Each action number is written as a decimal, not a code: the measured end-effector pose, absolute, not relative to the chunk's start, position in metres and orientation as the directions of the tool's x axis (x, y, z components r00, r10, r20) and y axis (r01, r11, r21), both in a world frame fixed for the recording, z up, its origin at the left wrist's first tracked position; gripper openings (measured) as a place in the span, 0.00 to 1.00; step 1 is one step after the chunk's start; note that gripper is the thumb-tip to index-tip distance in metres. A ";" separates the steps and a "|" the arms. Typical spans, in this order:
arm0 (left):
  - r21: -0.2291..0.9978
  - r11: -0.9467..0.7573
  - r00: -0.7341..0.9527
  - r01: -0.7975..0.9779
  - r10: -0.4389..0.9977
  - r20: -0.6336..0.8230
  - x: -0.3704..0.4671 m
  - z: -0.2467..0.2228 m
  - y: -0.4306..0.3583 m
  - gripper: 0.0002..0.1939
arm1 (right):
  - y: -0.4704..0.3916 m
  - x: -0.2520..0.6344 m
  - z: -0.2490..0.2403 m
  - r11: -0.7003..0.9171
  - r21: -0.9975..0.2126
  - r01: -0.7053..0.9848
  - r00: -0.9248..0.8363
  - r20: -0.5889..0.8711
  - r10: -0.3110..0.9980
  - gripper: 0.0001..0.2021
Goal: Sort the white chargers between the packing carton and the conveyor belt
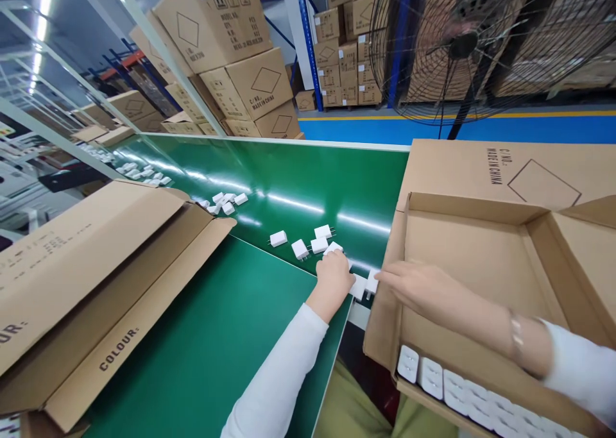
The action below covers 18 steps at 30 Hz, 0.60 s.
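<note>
On the green belt [337,175]: loose white plugs [319,245]; one plug [278,238] points left, long axis roughly crosswise. Left hand [333,279]: palm down, fingers curled over plugs, grasp unclear. Right hand [421,285]: stretched leftward, fingertips at another plug [371,281], grasp unclear. Rightmost: open carton [471,245].

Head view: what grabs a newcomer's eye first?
The bright green belt runs across the middle, strewn with white plugs. The left hand is among the nearer plugs; the right hand is at the left edge of the open box. A big black fan stands at upper right.
</note>
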<state>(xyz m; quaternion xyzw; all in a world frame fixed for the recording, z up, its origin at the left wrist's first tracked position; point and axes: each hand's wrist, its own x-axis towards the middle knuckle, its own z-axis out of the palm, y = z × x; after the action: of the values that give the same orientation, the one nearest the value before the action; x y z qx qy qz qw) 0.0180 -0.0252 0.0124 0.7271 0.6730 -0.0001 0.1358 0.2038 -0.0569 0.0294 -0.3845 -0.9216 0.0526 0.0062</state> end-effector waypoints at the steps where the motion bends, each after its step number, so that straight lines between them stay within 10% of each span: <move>1: 0.180 -0.070 0.103 0.981 0.978 -0.180 0.019 0.015 -0.029 0.13 | -0.043 0.194 0.024 0.736 -0.045 0.676 -0.736 -0.100 0.670 0.12; 11: 0.116 -0.125 0.148 0.985 0.965 -0.218 0.032 0.017 -0.051 0.10 | -0.001 0.180 0.019 0.794 0.038 0.607 -0.791 -0.072 0.608 0.09; 18: -0.004 -0.150 0.146 0.989 0.970 -0.194 0.056 -0.009 -0.068 0.14 | 0.023 0.215 0.036 0.517 -0.343 0.784 -0.526 0.076 0.847 0.13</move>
<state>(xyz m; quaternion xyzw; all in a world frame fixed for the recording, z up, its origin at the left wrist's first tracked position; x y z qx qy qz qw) 0.0560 -0.0680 -0.0094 0.7544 0.6491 -0.0753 0.0623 0.2149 0.0230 0.0361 -0.4724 -0.8630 0.1344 0.1179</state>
